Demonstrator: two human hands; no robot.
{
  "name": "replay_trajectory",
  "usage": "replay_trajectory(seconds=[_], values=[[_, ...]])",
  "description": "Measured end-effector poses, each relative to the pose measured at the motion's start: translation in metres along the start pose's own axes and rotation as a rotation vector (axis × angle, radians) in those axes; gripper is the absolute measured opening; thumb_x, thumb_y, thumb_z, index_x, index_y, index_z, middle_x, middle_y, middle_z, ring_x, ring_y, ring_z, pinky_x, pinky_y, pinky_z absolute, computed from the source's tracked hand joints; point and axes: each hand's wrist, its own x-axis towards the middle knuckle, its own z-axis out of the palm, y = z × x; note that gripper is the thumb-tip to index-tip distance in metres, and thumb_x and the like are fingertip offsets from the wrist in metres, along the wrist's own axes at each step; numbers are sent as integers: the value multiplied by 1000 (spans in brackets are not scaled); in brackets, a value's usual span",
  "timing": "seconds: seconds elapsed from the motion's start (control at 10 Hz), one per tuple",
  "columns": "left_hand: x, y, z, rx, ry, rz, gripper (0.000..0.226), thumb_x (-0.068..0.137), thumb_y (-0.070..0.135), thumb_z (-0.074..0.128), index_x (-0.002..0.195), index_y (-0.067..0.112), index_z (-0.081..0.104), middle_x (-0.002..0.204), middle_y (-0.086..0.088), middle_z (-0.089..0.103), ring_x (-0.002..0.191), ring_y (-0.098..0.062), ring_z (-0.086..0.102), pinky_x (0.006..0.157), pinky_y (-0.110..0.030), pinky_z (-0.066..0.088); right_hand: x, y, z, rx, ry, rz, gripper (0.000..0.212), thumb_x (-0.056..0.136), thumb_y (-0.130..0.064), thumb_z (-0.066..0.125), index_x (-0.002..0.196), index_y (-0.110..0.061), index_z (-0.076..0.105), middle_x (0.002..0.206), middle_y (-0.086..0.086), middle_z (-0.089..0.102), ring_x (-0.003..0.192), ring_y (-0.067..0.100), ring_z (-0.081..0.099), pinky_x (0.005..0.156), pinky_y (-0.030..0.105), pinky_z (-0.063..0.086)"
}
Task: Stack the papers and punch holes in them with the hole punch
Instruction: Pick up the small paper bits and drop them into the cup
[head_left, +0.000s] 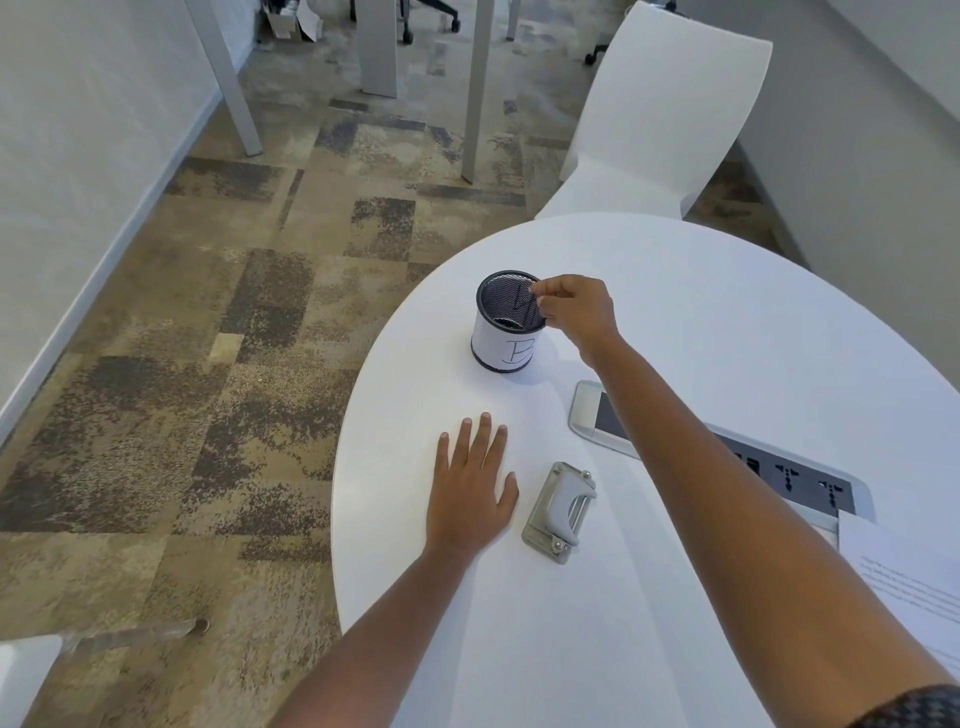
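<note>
A grey metal hole punch (560, 512) lies on the white round table (701, 312), just right of my left hand (470, 488), which rests flat with fingers spread. My right hand (574, 309) reaches over the rim of a black mesh cup (506, 325) wrapped in white paper marked "B". Its fingertips are pinched at the cup's mouth; whether they hold anything I cannot make out. A printed sheet of paper (909, 582) shows at the right edge of the view, partly cut off.
A power socket panel (795, 473) with a grey lid (592, 410) is set into the table under my right forearm. A white chair (660, 114) stands beyond the table's far edge. Patterned carpet lies to the left, with table legs further back.
</note>
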Motion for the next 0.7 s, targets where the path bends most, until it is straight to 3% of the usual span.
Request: replay_trajectory(seconds=[0.1, 0.2, 0.4, 0.6, 0.7], values=[[0, 0, -1, 5, 2, 2, 55, 81, 34, 39, 128, 13, 56, 137, -10, 54, 125, -29, 53, 101, -53, 42, -1, 2, -2, 127, -44, 68, 24, 79, 12, 49, 93, 3, 66, 66, 1, 54, 60, 12, 49, 63, 17, 46], [-1, 0, -1, 2, 1, 1, 55, 81, 34, 39, 128, 13, 55, 138, -10, 54, 125, -29, 52, 102, -52, 42, -1, 1, -2, 226, -103, 118, 26, 81, 12, 49, 71, -10, 61, 67, 3, 52, 61, 12, 49, 62, 16, 47], [-1, 1, -2, 1, -5, -2, 55, 81, 35, 38, 129, 14, 55, 138, -9, 53, 126, -28, 52, 102, -51, 42, 3, -7, 5, 177, -104, 117, 12, 82, -12, 57, 71, -9, 55, 65, 4, 51, 56, 14, 46, 56, 19, 42], [-1, 0, -2, 8, -11, -4, 56, 80, 35, 39, 130, 15, 54, 139, -8, 53, 127, -27, 51, 102, -51, 42, 14, -13, 16, 127, -72, 77, 27, 80, -5, 56, 55, -12, 48, 58, 4, 47, 52, 15, 45, 57, 21, 44], [-1, 0, -2, 9, -14, -5, 56, 80, 36, 39, 129, 15, 54, 139, -7, 53, 127, -27, 51, 102, -51, 43, 17, -12, 19, 97, -82, 72, 23, 78, 1, 57, 58, -10, 56, 59, 3, 49, 52, 14, 46, 62, 23, 45]])
